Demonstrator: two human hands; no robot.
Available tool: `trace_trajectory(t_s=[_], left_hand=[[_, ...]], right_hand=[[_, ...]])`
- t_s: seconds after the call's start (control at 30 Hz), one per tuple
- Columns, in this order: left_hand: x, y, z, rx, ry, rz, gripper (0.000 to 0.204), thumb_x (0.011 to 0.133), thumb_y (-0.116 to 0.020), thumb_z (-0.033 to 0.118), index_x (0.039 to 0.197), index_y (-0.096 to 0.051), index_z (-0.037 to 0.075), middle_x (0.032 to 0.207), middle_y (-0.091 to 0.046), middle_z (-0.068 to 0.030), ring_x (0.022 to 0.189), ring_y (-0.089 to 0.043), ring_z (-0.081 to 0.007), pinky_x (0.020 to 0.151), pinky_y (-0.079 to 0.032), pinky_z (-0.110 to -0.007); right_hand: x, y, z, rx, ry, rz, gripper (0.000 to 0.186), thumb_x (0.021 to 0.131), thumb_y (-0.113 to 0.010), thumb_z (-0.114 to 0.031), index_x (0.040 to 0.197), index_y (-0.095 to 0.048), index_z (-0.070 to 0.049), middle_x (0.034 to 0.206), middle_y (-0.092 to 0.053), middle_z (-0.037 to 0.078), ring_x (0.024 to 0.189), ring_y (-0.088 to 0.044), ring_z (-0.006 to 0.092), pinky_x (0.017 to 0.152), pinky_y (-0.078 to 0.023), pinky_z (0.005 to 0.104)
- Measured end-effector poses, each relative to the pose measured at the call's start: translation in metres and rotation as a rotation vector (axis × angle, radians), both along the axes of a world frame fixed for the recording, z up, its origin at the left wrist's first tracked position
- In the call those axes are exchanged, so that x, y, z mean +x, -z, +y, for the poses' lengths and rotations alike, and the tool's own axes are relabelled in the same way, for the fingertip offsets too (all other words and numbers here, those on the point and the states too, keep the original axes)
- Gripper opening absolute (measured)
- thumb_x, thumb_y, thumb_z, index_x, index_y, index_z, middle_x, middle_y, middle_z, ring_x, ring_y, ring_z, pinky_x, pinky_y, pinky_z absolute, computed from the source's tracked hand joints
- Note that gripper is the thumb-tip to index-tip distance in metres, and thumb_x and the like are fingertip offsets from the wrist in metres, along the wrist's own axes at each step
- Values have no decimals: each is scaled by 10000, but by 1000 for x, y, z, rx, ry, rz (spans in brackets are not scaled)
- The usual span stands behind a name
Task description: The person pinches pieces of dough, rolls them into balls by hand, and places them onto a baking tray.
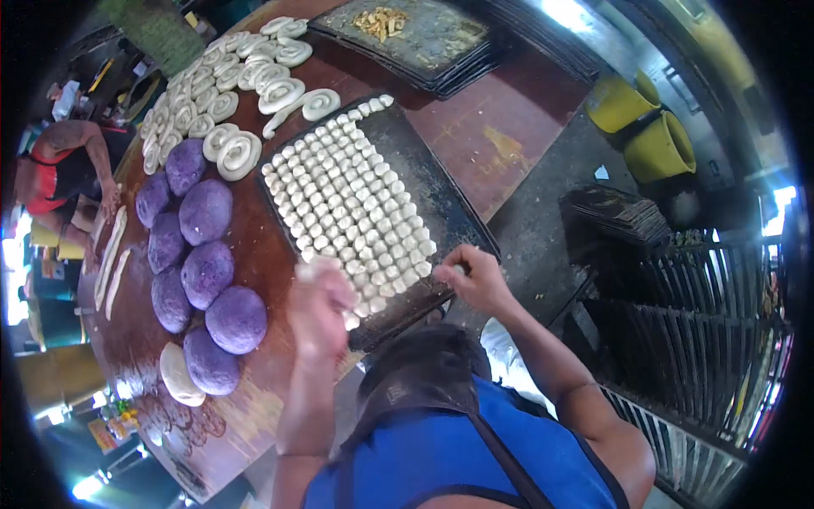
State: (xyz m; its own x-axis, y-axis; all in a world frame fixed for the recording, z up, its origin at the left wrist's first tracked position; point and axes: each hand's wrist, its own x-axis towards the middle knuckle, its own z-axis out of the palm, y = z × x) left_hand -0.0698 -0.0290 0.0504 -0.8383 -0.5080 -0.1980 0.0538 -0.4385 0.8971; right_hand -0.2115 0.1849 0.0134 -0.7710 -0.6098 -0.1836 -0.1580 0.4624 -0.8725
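A dark baking tray [398,140] holds rows of small pale dough balls [352,195] on the table. My left hand [326,301] is smeared by motion over the tray's near-left part, so its grip cannot be told. At the tray's right edge, beside the endmost balls, my right hand [466,276] has curled, pinching fingers; what they hold is too small to make out. Left of the tray lie several large purple dough rounds [206,212] and a pale dough piece [181,377]. Behind them are many coiled dough strips [280,93].
The reddish table [509,136] carries stacked trays [407,51] at the back. At left, a co-worker [64,174] bends over long dough strips [110,263]. Yellow buckets [657,148], more stacked trays [615,216] and metal racks [695,356] stand to the right.
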Motion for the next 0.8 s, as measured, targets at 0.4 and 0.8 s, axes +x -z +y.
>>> trace_trajectory(t_s=[0.4, 0.8], left_hand=[[24, 28, 26, -809, 139, -260, 623, 936, -451, 68, 1495, -179, 30, 1304, -533, -201, 1033, -616, -226, 848, -525, -330], [26, 34, 29, 201, 150, -68, 375, 1025, -411, 317, 1226, -521, 20, 1008, -619, -66, 790, -597, -161, 682, -486, -289]], right_hand=[[35, -50, -28, 149, -65, 360, 289, 876, -621, -261, 1075, -595, -53, 1039, -642, 189, 927, -623, 389, 782, -499, 451], [87, -62, -64, 11, -270, 385, 322, 845, -634, -107, 1159, -618, -35, 991, -656, 183, 747, -685, 303, 666, -543, 377]])
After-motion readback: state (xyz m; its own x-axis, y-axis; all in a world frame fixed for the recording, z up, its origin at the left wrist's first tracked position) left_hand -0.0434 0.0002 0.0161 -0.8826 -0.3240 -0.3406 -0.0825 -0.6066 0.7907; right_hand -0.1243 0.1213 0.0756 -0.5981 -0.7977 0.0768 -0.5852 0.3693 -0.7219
